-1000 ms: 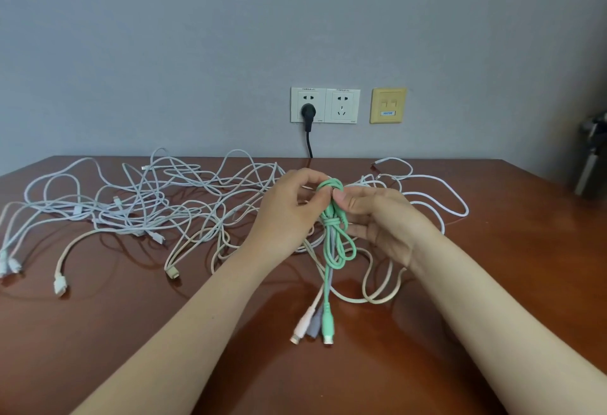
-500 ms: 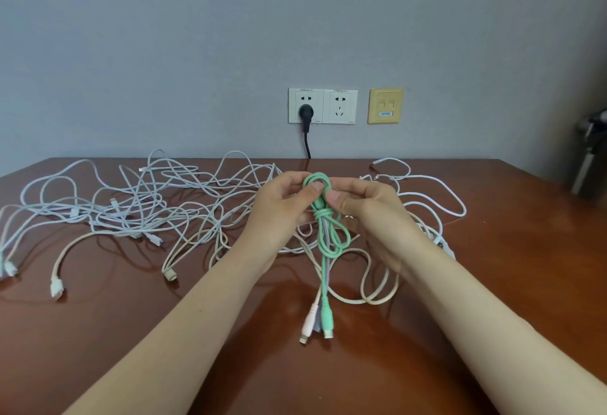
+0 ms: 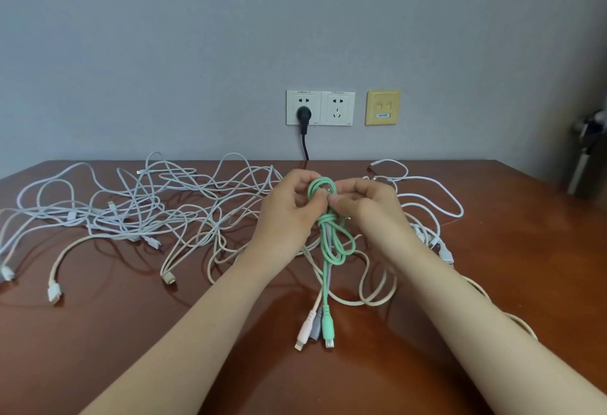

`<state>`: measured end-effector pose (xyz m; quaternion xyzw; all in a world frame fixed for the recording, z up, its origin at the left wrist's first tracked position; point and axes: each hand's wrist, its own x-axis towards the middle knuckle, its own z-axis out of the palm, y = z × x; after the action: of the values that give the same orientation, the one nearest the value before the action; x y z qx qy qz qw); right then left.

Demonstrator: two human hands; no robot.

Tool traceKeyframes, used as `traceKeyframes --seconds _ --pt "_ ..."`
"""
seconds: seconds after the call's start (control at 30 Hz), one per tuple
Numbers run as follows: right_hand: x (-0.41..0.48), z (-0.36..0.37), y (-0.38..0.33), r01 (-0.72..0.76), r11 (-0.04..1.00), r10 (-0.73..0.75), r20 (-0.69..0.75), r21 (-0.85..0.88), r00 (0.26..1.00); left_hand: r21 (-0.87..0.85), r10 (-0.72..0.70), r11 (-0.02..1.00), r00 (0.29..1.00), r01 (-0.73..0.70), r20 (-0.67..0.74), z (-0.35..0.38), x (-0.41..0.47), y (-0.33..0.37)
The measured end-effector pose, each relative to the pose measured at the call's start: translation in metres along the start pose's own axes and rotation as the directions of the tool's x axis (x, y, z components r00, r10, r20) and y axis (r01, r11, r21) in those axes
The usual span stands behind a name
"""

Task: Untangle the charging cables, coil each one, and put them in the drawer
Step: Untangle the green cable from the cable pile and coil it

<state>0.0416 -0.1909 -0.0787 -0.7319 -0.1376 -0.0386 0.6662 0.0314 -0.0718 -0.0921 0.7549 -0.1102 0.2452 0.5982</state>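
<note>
Green rubbery cable [image 3: 325, 283] hangs from both hands over the table [image 3: 98, 349], in front of the white tangle [image 3: 147, 214]. The left hand [image 3: 289, 214] pinches the top loop between thumb and fingertips. The right hand [image 3: 371, 214] pinches the same bundle just beside it, fingers curled, and the two hands nearly touch. Below them I see a tight wrap, a slack loop, then a tail ending in three plugs [image 3: 315, 332] low over the wood; I cannot tell whether they touch it. I judge the cable light, soft and a little springy, so its loops will try to open. I'd take hold at the wrap, where strands cross, not at the plugs, whose joints look weakest. No drawer is in my view
</note>
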Motion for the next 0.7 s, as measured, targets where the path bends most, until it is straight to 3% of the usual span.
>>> traceKeyframes --seconds 0.1,0.17,0.33,0.5,0.7 --pt "-0.0015 -0.0065 -0.0062 -0.159 0.943 0.096 0.216 0.294 0.972 -0.078 -0.071 0.994 0.997 0.072 0.013 -0.0015 0.0011 0.0025" --pt "-0.0011 -0.0083 -0.0074 -0.206 0.918 0.118 0.262 0.339 0.958 -0.121 -0.123 0.985 0.992 0.126 0.030 -0.0027 0.0016 0.0036" --pt "-0.0033 -0.0072 -0.0080 -0.131 0.964 0.077 0.227 0.232 0.971 -0.237 -0.228 0.942 0.971 0.239 0.073 -0.0022 0.0001 0.0077" --pt "-0.0032 -0.0044 -0.0077 -0.025 0.986 -0.006 0.183 0.167 0.983 -0.232 -0.175 0.955 0.983 0.183 0.054 -0.0042 0.0015 0.0082" --pt "-0.0046 -0.0007 -0.0071 -0.062 0.968 0.026 0.153 0.241 0.988 -0.172 -0.103 0.979 0.994 0.106 0.022 -0.0058 0.0032 0.0048"
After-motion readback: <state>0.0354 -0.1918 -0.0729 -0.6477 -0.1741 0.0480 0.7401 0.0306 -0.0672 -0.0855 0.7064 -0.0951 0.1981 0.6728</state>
